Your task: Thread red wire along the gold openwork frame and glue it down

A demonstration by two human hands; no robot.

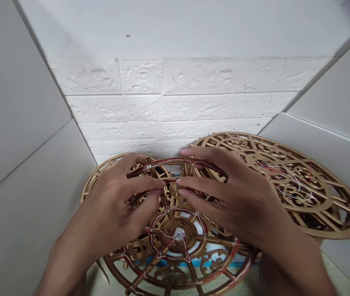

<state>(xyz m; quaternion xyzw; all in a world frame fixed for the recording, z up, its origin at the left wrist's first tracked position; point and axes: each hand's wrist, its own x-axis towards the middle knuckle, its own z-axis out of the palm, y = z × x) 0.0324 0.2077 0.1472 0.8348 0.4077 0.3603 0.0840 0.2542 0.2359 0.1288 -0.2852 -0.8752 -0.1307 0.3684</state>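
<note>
A round gold openwork frame (176, 284) stands tilted in front of me, with red and white wires along its rings and around its hub. My left hand (122, 197) is at its upper left, thumb and index finger pinched together at an inner ring. Opposite it, my right hand (224, 189) has its fingertips on the same ring, just right of the left fingertips. Its index finger reaches over the outer rim. Whatever lies between the fingertips is too small to make out.
More gold openwork discs (344, 201) are stacked at the right, with loose red and white wires on top. Another gold disc (85, 185) lies behind my left hand. White brick-pattern wall (181, 107) rises behind, and grey panels (23, 205) stand at both sides.
</note>
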